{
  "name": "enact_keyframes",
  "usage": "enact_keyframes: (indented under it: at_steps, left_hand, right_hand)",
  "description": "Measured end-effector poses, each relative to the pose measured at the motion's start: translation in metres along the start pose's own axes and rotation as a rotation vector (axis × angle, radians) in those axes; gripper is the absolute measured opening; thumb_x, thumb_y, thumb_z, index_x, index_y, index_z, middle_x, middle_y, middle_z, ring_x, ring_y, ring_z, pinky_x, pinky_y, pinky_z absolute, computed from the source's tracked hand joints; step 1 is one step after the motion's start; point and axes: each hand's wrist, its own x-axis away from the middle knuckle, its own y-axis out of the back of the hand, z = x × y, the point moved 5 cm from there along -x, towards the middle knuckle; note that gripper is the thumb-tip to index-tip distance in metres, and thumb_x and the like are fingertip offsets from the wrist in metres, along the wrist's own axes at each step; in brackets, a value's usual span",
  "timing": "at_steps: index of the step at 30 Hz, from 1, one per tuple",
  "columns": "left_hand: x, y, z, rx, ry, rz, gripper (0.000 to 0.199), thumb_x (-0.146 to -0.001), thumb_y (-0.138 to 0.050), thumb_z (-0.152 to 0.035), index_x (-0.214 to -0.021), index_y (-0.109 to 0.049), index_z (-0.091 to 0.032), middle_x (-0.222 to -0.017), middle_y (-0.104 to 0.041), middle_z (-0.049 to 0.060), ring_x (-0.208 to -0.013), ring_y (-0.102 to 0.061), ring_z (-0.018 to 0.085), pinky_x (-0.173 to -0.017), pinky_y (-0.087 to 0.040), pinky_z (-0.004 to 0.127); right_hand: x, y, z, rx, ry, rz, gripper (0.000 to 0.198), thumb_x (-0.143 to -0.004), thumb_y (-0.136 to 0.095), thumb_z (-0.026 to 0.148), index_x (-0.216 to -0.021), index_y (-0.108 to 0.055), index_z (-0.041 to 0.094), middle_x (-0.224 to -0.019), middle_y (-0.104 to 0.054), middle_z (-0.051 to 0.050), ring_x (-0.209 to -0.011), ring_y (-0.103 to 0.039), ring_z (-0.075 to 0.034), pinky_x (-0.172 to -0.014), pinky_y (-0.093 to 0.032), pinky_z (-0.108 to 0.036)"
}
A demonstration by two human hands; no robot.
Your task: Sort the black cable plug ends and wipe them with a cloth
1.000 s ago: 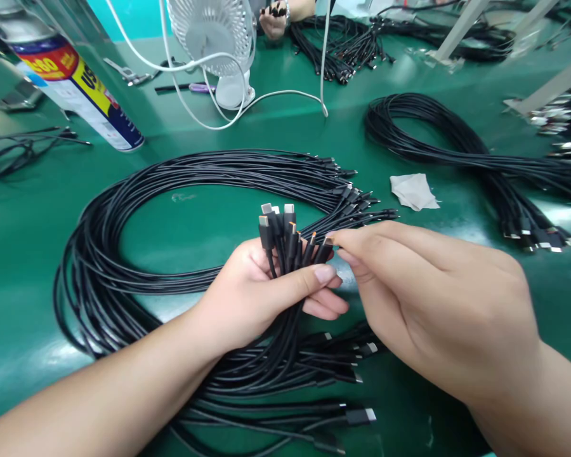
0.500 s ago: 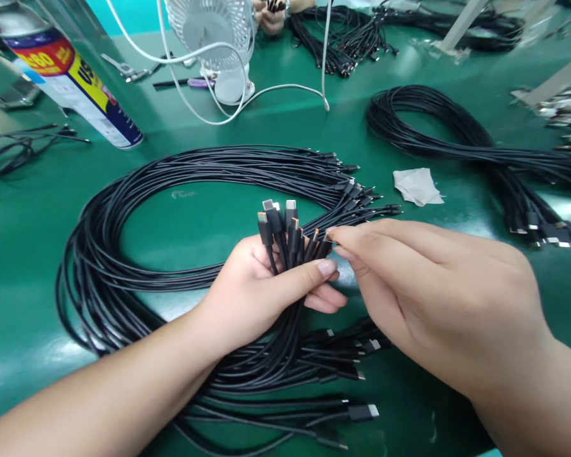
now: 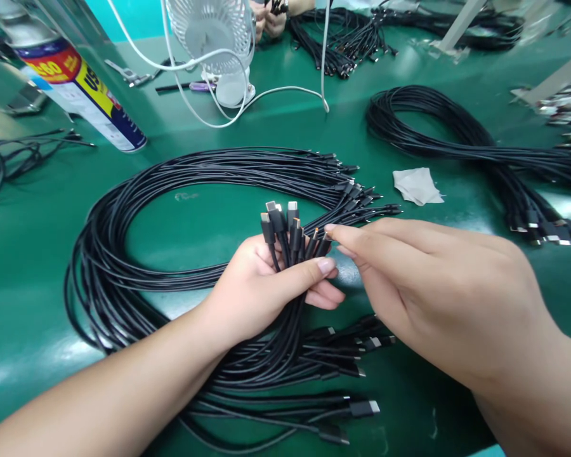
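Left hand (image 3: 257,289) clenches cable ends (image 3: 285,231) — right hand (image 3: 438,298) fingertips pinch 1 connector (image 3: 322,244).

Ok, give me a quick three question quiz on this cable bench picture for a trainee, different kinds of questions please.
1. True or false: the left hand holds a bunch of cable ends with their plugs pointing up.
2. Multiple choice: what lies on the green table just past the right hand? A) a white cloth B) a red cup C) a roll of tape
3. Fill in: the white desk fan stands to the ____ of the spray can.

Key: 1 true; 2 A; 3 right
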Motion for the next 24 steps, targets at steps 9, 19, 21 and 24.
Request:
enact_keyframes:
  at_steps: [9,19,21,24]
  left_hand:
    - [0.0,0.0004,-0.0008,-0.055,0.02,-0.049,0.012,-0.075,-0.075,-0.022,-0.076,-0.071,-0.011,-0.062,-0.072,0.003,-0.057,-0.07,0.014,-0.058,-0.06,0.022]
    - [-0.0005,0.0018,-0.003,-0.093,0.019,-0.046,0.013,-0.076,-0.074,-0.023,-0.077,-0.07,-0.01,-0.063,-0.071,0.002,-0.058,-0.069,0.013,-0.06,-0.06,0.023]
    - [-0.0004,0.0013,-0.0038,-0.073,0.015,-0.039,0.013,-0.076,-0.074,-0.022,-0.078,-0.069,-0.01,-0.065,-0.071,0.002,-0.058,-0.069,0.013,-0.059,-0.06,0.022]
    - [-0.0006,0.0,-0.0046,-0.032,0.014,-0.031,0.014,-0.075,-0.075,-0.021,-0.084,-0.069,-0.011,-0.069,-0.071,0.001,-0.057,-0.069,0.013,-0.056,-0.06,0.023]
  right_hand:
    - [0.0025,0.002,-0.0022,-0.051,-0.027,0.014,0.027,-0.09,-0.049,0.014,-0.102,-0.073,0.012,-0.083,-0.076,-0.006,-0.063,-0.068,-0.018,-0.049,-0.042,-0.031]
    - [0.0036,0.0022,-0.0028,0.004,-0.018,-0.013,0.026,-0.09,-0.052,0.014,-0.105,-0.073,0.015,-0.082,-0.076,-0.004,-0.064,-0.067,-0.017,-0.049,-0.039,-0.03]
    - [0.0041,0.0025,-0.0028,0.008,-0.017,-0.019,0.026,-0.09,-0.051,0.015,-0.105,-0.072,0.014,-0.083,-0.076,-0.004,-0.064,-0.068,-0.018,-0.049,-0.04,-0.03]
    - [0.0034,0.002,-0.0045,-0.032,-0.041,-0.002,0.027,-0.09,-0.049,0.014,-0.104,-0.071,0.013,-0.084,-0.075,-0.006,-0.065,-0.068,-0.019,-0.051,-0.041,-0.03]
